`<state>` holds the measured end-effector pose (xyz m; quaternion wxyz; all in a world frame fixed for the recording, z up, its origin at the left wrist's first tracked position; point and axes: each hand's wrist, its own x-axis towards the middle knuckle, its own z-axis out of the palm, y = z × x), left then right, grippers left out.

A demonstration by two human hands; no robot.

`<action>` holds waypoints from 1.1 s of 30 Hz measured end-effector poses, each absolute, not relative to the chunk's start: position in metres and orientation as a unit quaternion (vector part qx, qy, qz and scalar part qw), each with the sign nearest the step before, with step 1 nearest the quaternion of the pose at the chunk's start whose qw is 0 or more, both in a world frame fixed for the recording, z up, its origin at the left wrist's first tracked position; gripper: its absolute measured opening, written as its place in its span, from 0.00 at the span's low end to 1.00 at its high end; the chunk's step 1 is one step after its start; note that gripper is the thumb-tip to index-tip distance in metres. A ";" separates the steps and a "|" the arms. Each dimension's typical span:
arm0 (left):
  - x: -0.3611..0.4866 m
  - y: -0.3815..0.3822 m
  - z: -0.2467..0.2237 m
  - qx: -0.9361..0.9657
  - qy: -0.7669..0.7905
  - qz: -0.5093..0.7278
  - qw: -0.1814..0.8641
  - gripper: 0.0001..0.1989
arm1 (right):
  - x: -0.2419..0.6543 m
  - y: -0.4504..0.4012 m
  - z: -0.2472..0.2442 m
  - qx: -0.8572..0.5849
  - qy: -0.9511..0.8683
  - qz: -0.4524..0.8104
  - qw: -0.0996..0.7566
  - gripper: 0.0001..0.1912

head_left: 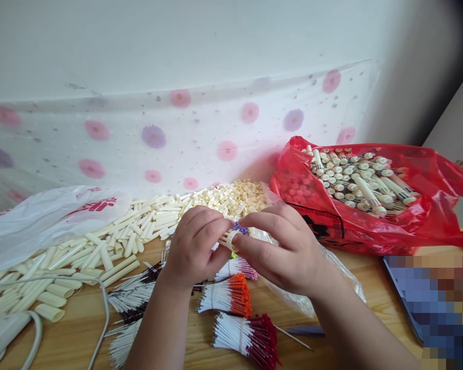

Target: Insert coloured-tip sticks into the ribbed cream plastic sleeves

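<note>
Between my two hands, above the middle of the table, is a short cream plastic pen part (228, 239) with slots along its side. My left hand (200, 244) is closed on its left end. The thumb and index finger of my right hand (283, 249) pinch its right end; my fingers hide much of it. Below my hands lie bundles of thin white pen refills: one with orange ends (226, 295), one with dark red ends (247, 339), and one with pink ends (237, 269). Black-ended refills (135, 295) are by my left forearm.
Cream plastic tubes (96, 252) and a heap of small slotted parts (243, 198) spread along the back and left. A red plastic bag (301, 198) with many assembled pieces stands at the right. A white cable (104, 303) crosses the left; a thin rod (293, 337) lies in front.
</note>
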<state>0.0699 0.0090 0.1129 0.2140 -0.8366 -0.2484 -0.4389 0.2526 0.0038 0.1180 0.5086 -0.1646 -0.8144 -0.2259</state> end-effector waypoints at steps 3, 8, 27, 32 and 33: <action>0.071 0.009 0.113 -0.838 -0.252 -0.434 0.216 0.16 | 0.254 0.004 0.120 -0.183 -0.824 -0.222 0.488 0.07; 0.073 0.009 0.113 -0.834 -0.270 -0.427 0.223 0.14 | 0.254 0.002 0.121 -0.210 -0.836 -0.208 0.462 0.06; 0.068 0.005 0.115 -0.851 -0.260 -0.422 0.176 0.12 | 0.255 -0.007 0.120 -0.161 -0.861 -0.068 0.478 0.10; 0.069 0.005 0.115 -0.855 -0.259 -0.416 0.170 0.12 | 0.256 -0.008 0.119 -0.161 -0.865 -0.066 0.470 0.07; 0.070 0.005 0.115 -0.856 -0.258 -0.416 0.169 0.11 | 0.256 -0.008 0.118 -0.165 -0.866 -0.067 0.468 0.06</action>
